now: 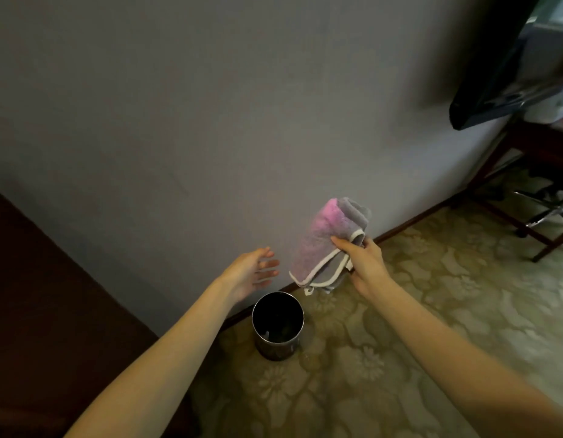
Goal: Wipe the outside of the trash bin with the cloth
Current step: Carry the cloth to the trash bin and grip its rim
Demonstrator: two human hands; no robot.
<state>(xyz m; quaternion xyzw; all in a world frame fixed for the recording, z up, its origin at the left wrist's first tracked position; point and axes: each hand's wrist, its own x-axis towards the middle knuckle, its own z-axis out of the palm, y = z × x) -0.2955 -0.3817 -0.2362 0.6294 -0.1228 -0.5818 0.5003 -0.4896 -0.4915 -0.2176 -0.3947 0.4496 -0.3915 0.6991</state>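
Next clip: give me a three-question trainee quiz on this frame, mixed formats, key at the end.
1. True or false: the cloth is touching the trash bin.
2. Which hand holds the cloth? A) left B) right C) both
3. Fill in: the bin stands on the ____ beside the wall.

Key: 1 false, the cloth is held above the bin. 2 B, the right hand grips it; the left hand is open. 3 carpet.

We hold both bare forearms stretched forward, apart from each other. Our left hand (253, 273) hangs in the air with fingers straight and loosely spread, palm turned inward. Our right hand (364, 263) has thumb and fingers curled in a pinch.
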